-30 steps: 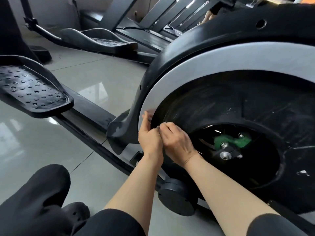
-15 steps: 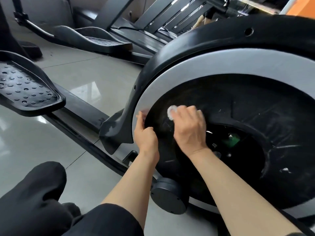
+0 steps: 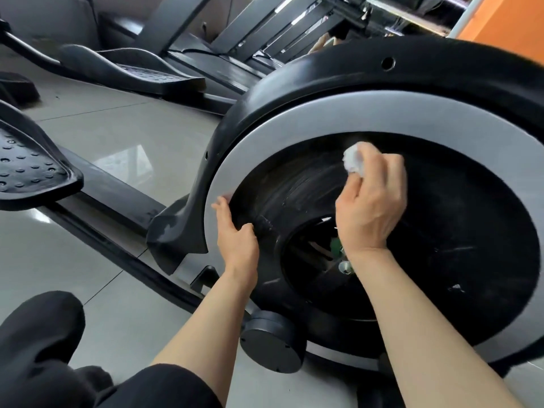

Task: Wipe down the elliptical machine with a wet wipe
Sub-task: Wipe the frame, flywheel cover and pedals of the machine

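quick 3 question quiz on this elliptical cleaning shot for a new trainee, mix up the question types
1. True or false: the right hand holds the wadded white wipe against the black disc.
2. Multiple choice: where does the left hand rest? A) on the foot pedal B) at the inner edge of the grey ring C) on the small round wheel at the bottom
3. Fill in: pale wiping streaks show on the disc to the ____ of the wipe.

Key: 1 true; 2 B; 3 left
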